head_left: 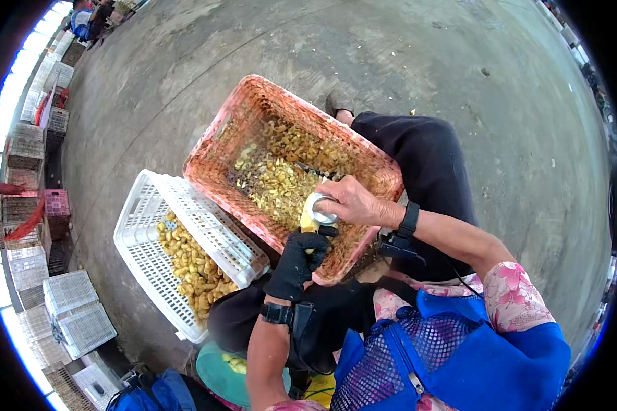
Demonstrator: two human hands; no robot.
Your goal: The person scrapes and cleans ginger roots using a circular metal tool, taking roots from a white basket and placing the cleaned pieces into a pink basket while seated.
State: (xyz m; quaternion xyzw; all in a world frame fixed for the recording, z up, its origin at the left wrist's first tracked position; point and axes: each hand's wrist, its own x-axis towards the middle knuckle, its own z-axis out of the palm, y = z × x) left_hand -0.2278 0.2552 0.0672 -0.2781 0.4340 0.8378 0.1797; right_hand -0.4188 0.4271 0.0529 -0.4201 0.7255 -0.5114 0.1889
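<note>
My left hand (296, 264), in a black glove, grips a pale yellow piece of ginger (308, 220) over the near side of a pinkish-orange plastic crate (219, 127). Bare fingers of my right hand (355, 201) are closed around a rounded, silvery metal tool (320, 207), which meets the ginger; its exact kind is partly hidden. Beyond my right fingers a dark, thin blade-like shape (311, 168) shows. Below my hands, yellow and brown peelings (281, 183) cover the crate's bottom.
Left of the orange crate, a white crate (134, 229) holds knobbly brown ginger (188, 264), with a second white crate (202, 212) tilted over it. A teal basin (212, 370) with pale pieces is beside my left forearm. Stacked crates (79, 312) line the left; a person (86, 20) sits far off.
</note>
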